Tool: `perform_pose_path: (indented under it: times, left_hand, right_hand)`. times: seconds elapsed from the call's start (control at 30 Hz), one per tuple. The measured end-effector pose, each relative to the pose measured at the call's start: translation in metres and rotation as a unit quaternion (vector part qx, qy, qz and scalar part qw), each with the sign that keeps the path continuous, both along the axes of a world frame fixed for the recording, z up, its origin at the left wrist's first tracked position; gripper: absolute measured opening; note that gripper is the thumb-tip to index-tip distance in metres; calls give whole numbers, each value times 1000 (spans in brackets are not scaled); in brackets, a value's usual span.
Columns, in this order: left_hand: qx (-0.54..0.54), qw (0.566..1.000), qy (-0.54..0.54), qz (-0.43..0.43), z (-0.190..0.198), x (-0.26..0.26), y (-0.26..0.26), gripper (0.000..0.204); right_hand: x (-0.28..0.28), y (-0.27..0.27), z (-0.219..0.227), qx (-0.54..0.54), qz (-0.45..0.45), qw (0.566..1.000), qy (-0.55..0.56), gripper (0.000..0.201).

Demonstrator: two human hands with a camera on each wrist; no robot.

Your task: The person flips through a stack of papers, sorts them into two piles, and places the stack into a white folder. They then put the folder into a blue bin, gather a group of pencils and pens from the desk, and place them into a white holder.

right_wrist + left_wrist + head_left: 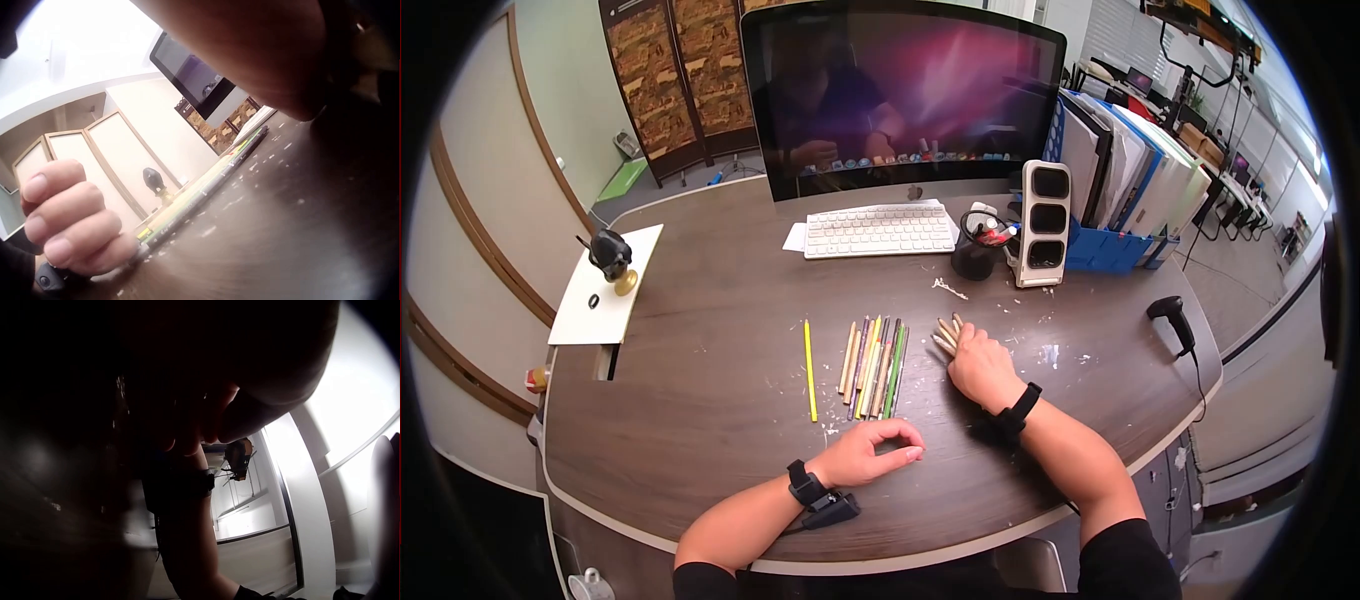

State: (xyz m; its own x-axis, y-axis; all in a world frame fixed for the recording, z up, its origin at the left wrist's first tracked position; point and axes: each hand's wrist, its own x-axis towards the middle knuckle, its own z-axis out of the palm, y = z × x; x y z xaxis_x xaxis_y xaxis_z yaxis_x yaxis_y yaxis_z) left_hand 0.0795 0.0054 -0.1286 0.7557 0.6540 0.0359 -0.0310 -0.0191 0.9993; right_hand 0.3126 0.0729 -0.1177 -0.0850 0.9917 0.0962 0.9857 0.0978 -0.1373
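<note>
In the head view, my right hand grips several wooden pencils by one end, low over the desk; their other ends poke out up and left past my fingers. To the left lies a row of pencils, side by side, with a yellow pencil apart from them. Below the row, my left hand rests on the desk with fingers loosely curled around nothing. The right wrist view shows the left hand beside the row's end. The left wrist view is mostly dark.
Behind are a keyboard, a monitor, a mesh pen cup, a white stand and a blue file holder. A scanner lies at right, a white board at left. Shavings dot the desk.
</note>
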Motion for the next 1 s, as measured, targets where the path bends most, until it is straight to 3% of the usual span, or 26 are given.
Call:
perform_pose_path:
  times: [0.27,0.3,0.37,0.43,0.47,0.5,0.53,0.57,0.63,0.67,0.77,0.8,0.83,0.87,0.93,0.97,1.0]
  left_hand:
    - [-19,999,-9,27,8,0,-5,12]
    - [-25,999,-8,44,9,-1,-3,19]
    - [-28,998,-7,62,12,2,0,27]
    - [37,987,-24,155,11,8,6,50]
    - [76,983,24,167,12,9,12,71]
    - [77,982,22,171,19,13,16,71]
    - [147,968,6,204,29,19,19,77]
    - [215,948,-9,236,39,25,23,82]
    - [246,940,-11,238,52,35,29,91]
    - [262,939,-35,219,53,41,32,91]
    - [326,921,-52,206,52,54,31,85]
    - [301,935,-29,183,50,56,31,78]
    - [275,948,-6,158,50,58,32,71]
    - [310,930,-4,197,50,60,31,52]
    - [334,922,13,196,48,60,34,47]
    - [362,911,31,194,47,60,33,41]
    - [322,926,13,197,44,63,33,33]
  right_hand:
    - [10,-2,7,-8,54,996,71,19]
    - [11,-3,13,-3,56,996,73,19]
    - [14,-8,27,-90,129,969,192,18]
    - [10,-13,33,-95,125,964,216,21]
    - [8,-16,37,-133,131,922,340,24]
    - [6,-19,38,-171,134,862,457,28]
    - [4,-19,31,-132,178,828,515,29]
    - [1,-22,30,-134,182,828,513,29]
    - [-6,-28,28,-136,186,747,623,22]
    - [-12,-31,22,-136,217,657,709,19]
    - [-12,-32,10,-146,239,678,680,18]
    - [-7,-32,12,-143,248,735,615,18]
    - [-6,-31,6,-143,247,735,615,18]
    - [-6,-29,-5,-117,266,756,586,19]
    - [-3,-29,-16,-100,275,789,540,33]
    - [-3,-30,-19,-102,271,789,542,33]
    - [-5,-30,-20,-105,281,756,582,38]
